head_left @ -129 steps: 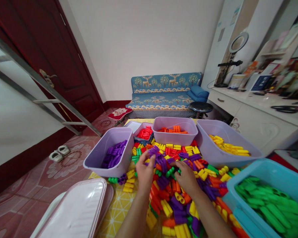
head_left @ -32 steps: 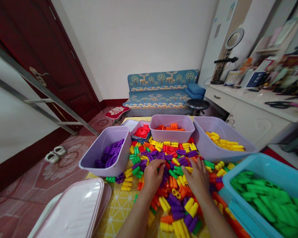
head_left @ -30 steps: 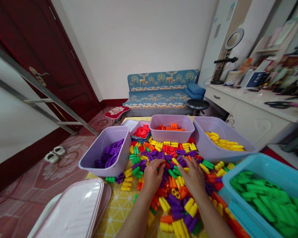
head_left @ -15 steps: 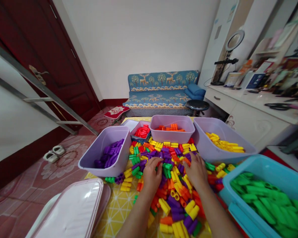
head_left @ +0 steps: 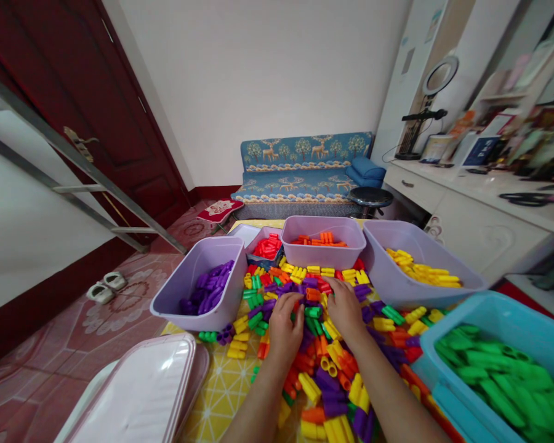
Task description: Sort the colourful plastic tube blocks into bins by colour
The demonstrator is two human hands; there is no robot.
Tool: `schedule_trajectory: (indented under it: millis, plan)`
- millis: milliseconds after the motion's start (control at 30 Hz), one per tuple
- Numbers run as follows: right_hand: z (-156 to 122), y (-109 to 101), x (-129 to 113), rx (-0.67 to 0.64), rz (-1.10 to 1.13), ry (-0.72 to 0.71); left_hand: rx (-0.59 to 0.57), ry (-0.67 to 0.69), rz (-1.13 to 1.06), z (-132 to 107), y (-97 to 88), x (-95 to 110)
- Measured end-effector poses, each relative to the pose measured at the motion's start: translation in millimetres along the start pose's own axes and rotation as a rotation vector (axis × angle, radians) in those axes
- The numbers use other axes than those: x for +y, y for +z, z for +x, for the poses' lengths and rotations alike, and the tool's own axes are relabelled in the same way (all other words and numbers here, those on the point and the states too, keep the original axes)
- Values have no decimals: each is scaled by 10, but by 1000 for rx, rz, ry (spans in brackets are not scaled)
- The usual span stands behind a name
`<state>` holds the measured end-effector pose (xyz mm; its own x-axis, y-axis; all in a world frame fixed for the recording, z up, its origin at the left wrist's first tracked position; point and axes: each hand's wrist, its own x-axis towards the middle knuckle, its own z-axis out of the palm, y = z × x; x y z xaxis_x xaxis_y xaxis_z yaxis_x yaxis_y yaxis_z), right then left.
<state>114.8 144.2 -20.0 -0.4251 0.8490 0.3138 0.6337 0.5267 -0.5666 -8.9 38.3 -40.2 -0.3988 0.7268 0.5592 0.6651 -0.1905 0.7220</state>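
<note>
Plastic tube-shaped building blocks (head_left: 335, 394) in purple, yellow, green, orange and red lie heaped on the table. My left hand (head_left: 285, 323) is at the middle of the heap, its fingers curled toward the thumb; what they hold, if anything, is hidden. Just to its right are green blocks (head_left: 313, 312). My right hand (head_left: 345, 311) reaches over the far part of the pile, palm down, fingers stretched forward and apart. An orange block (head_left: 313, 295) lies beside its fingertips, and I see nothing held there.
Around the heap stand a lilac bin (head_left: 231, 289) of purple blocks, a small tray (head_left: 253, 245) of red, a lilac bin (head_left: 323, 253) of orange, another (head_left: 397, 289) of yellow and a turquoise bin (head_left: 431, 344) of green. White lids (head_left: 133, 387) lie at the left front.
My right hand has moved left and slightly farther away, nearer my left hand. My left hand stays in nearly the same place. The whole view has shifted slightly.
</note>
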Motion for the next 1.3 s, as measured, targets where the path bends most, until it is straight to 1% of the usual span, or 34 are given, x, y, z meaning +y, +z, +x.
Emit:
schedule_trajectory:
  millis: [67,167,367,500,567,667,733,800,867,933,1067,1133,1200,1300]
  plan:
    - [49,-5,13,-67,-105,5,0,1,9,-2,5,-5]
    - [75,19,24,-149,-105,19,-7,-2,12,-9,12,-16]
    - [81,18,124,-161,13,131,-26,-17,29,-6,6,-2]
    - [44,1,131,-162,228,104,-39,-44,42,4,-11,33]
    - [-9,6,80,-148,434,91,-47,-63,26,1,-19,44]
    - [-109,18,-23,-140,782,146,-46,-95,-11,-12,-25,38]
    - [-169,30,-75,-163,887,202,-41,-108,-30,-19,-23,19]
    - [-214,47,-98,-179,915,231,-36,-107,-54,-19,-19,-3]
    - [-241,69,-92,-178,924,227,-24,-87,-83,-8,-15,-19]
    - [-255,93,-73,-174,926,205,-14,-58,-116,7,-17,-21]
    - [-262,120,-54,-196,941,138,-55,-36,-152,25,-30,0]
    - [-262,116,-58,-204,952,137,-56,-36,-147,24,-34,7]
    - [-261,104,-61,-185,952,168,-40,-61,-161,24,-38,13]
    - [-264,83,-52,-135,935,219,-10,-204,-243,34,-64,43]
